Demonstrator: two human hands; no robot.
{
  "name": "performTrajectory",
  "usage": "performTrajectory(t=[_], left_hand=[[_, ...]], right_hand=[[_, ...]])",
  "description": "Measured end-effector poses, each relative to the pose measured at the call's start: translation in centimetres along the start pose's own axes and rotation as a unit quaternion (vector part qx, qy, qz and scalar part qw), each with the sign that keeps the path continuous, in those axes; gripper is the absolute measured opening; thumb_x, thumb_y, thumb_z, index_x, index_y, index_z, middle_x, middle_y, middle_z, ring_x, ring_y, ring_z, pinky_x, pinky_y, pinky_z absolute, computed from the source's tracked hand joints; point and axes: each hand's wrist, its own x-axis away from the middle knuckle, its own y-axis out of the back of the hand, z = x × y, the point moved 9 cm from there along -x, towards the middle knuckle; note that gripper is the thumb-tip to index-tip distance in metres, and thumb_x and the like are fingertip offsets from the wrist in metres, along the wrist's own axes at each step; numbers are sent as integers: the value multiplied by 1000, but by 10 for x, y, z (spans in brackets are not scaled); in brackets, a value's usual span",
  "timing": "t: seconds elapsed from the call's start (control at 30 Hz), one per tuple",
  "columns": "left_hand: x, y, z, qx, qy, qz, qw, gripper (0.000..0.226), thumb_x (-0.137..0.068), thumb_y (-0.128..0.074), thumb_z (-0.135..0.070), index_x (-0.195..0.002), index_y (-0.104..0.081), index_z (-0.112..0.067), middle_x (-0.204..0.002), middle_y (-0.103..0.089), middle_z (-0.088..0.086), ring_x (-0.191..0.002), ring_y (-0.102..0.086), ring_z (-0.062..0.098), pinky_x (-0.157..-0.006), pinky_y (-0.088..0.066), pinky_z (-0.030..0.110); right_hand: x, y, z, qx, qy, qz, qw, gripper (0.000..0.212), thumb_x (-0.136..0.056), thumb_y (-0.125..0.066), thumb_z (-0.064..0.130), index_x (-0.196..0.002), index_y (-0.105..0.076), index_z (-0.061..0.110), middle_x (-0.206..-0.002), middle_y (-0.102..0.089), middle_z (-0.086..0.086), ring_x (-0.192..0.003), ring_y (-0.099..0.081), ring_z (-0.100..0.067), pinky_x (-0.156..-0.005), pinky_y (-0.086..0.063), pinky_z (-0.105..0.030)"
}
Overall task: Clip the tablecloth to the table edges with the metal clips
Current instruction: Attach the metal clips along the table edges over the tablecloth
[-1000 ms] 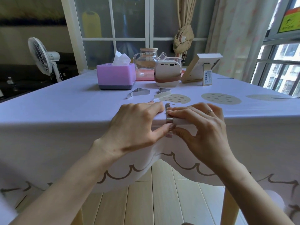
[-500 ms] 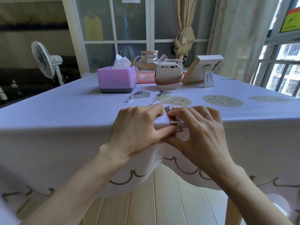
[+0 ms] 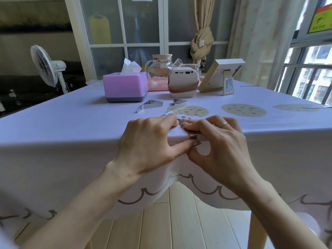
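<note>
Head view: left hand pinches smooth lilac tablecloth; right hand pinches the shiny metal clip beside it.

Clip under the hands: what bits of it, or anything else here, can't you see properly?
1. Clip: head view, fingers of the left hand and right hand cover most of it; how far it is pushed on is unclear.
2. Table: head view, the tablecloth hides its edge.
3. Label by the frame: head view, print too small to read.
</note>
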Motion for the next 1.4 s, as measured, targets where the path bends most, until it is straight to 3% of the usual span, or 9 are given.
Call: performTrajectory(t=[0.47,0.63,0.8,0.9,0.97,1.03,1.17,1.27,1.4], left_hand=[[1,2,-2,44,-28,31,998,46,-80,-37,-56,-102,-63,-26,-89,-72,-7,-75,-68,23,-56,-49,31],[3,1,1,60,-21,44,997,48,-77,-36,-60,-106,-60,-30,-91,-72,-7,-79,-67,23,-60,-41,27],[3,1,-2,41,-44,46,997,49,-78,-39,-62,-104,-61,-28,-95,-72,-12,-76,-67,19,-59,-37,23],[4,2,-2,27,-49,36,998,44,-78,-41,-61,-96,-61,-26,-84,-71,-11,-68,-66,19,-56,-35,21],[4,2,-2,23,-51,39,998,45,-79,-41,-61,-97,-61,-25,-84,-70,-12,-68,-65,17,-55,-34,21],[5,1,-2,26,-45,45,998,46,-78,-41,-62,-99,-62,-27,-89,-71,-13,-72,-67,16,-56,-35,21],[5,-1,0,37,-33,55,997,47,-78,-39,-65,-100,-60,-29,-93,-71,-15,-77,-67,15,-57,-37,22],[5,0,0,31,-33,56,997,48,-78,-39,-64,-106,-60,-32,-96,-70,-14,-80,-67,16,-59,-37,22],[1,0,-1,41,-16,91,995,60,-75,-28,-73,-107,-62,-36,-102,-69,-12,-91,-64,15,-68,-41,26]], right_hand=[[-9,-5,3,11,-6,-2,1000,42,-65,-56,49,-84,-69,15,-75,-68,1,-81,-47,-13,-69,-30,-28],[-3,-1,8,31,-10,-45,998,41,-64,-57,48,-83,-65,13,-77,-69,4,-79,-45,-13,-68,-29,-27],[-4,-9,7,60,11,35,998,47,-65,-55,56,-86,-63,15,-83,-69,5,-80,-52,-20,-68,-32,-30],[-21,-4,-11,-65,-67,143,985,46,-70,-42,66,-85,-67,30,-80,-66,4,-80,-55,-17,-68,-42,-33],[-38,-1,-21,-97,-84,158,979,37,-83,-42,61,-84,-65,33,-84,-68,0,-83,-59,-22,-73,-47,-36],[-57,-14,-37,-31,-80,189,978,27,-93,-49,44,-107,-65,27,-104,-68,-5,-99,-58,-26,-82,-46,-37],[-72,-71,-52,64,-42,364,928,45,-96,-49,19,-141,-39,18,-144,-43,-9,-130,-39,-26,-103,-31,-33],[-77,-88,-52,67,-33,396,915,45,-96,-42,9,-141,-40,16,-144,-43,-9,-132,-38,-27,-103,-29,-31],[-86,-79,-56,69,-25,323,943,35,-90,-52,6,-124,-58,9,-125,-59,-14,-114,-53,-31,-94,-42,-35]])
